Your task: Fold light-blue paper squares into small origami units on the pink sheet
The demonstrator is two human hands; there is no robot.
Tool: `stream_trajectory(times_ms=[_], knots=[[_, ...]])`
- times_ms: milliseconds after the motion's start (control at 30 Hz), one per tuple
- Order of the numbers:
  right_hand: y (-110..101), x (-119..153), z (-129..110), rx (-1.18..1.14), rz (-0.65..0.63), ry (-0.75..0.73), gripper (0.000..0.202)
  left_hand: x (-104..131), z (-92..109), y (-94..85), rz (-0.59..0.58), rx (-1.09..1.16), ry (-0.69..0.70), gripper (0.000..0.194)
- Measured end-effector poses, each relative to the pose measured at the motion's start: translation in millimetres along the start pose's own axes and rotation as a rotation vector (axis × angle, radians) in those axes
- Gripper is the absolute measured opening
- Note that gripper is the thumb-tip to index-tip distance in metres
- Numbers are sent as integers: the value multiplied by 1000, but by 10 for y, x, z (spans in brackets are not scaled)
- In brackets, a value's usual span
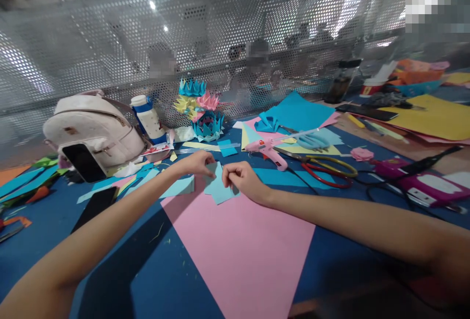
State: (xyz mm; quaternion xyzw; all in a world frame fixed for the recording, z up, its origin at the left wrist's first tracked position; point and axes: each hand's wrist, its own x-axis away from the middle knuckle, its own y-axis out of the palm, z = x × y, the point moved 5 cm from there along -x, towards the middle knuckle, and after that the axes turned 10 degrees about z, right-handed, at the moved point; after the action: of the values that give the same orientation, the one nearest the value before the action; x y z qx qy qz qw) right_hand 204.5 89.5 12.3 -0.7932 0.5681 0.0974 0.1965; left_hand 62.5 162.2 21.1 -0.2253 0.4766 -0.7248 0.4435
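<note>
A light blue piece of paper lies over the far end of a large pink sheet. My left hand holds the piece's upper left edge between thumb and fingers. On its right side rests my right hand, fingers curled in against the paper. Another light blue scrap lies just left of the piece. Beyond my right hand are a pink glue gun and scissors with red and yellow handles.
Folded paper flowers, a bottle and a pale backpack stand at the back. Phones lie left. Blue paper, a magenta box and cables are at the right. Perforated metal rises behind.
</note>
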Motion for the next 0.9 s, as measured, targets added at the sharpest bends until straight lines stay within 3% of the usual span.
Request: stream_trajectory(times_ms=[200,400,567,767,900], knots=[[108,123,-53,48,-216,-5,26,-6,101,-31,-73,-58,-35,28],[292,309,-220,452,-588,-523,20,15,202,-26,-128,-76,-51,32],[328,329,-197,542,-637,-541,18,89,276,-9,-145,-37,-33,35],[338,326,-165,581,-657,-548,18,229,523,25,-166,63,40,31],[338,365,-185,570,-637,-633,18,297,600,17,-116,128,59,31]])
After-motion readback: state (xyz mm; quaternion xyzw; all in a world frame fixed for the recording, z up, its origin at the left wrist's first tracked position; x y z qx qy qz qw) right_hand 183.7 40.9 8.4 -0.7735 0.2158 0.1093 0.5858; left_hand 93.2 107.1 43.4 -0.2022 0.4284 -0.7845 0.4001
